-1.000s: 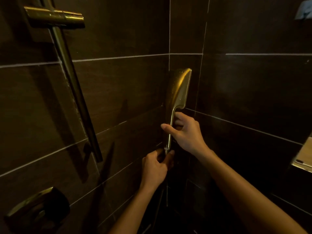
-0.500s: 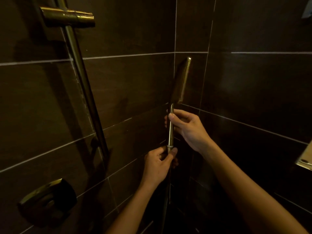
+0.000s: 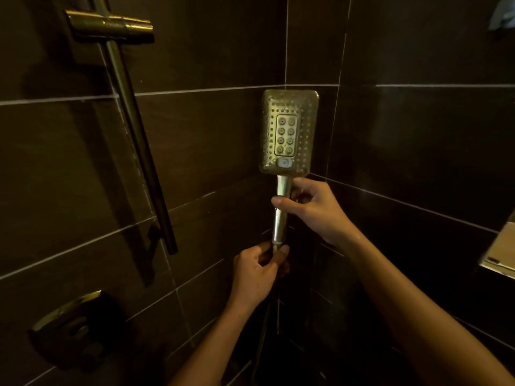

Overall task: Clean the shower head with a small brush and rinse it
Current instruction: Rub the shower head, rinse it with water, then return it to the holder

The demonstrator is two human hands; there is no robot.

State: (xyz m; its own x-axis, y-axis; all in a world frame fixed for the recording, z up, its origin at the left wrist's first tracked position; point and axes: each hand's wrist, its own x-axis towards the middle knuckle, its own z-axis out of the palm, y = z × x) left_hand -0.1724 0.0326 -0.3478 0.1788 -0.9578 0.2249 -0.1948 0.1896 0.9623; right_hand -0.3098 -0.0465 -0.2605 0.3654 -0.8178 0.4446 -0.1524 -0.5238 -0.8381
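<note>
Hose (image 3: 264, 327) lost in dark; shelf (image 3: 500, 256) cut by right edge.

Dim, warm-lit shower corner: dark brown wall tiles (image 3: 209, 51) with pale grout lines; brass slide rail (image 3: 133, 140) and mixer handle (image 3: 75, 327) on the left wall.

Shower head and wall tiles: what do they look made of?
Shower head: looks like metal or metal-plated plastic, in a polished brass or gold tone, though warm light may tint it. There are sharp glints along the handle. Nozzle inset and button: look like pale rubber or plastic, matte. Wall tiles: likely glazed ceramic or porcelain, dark brown with faint streaking, soft reflections and pale grout lines.
</note>
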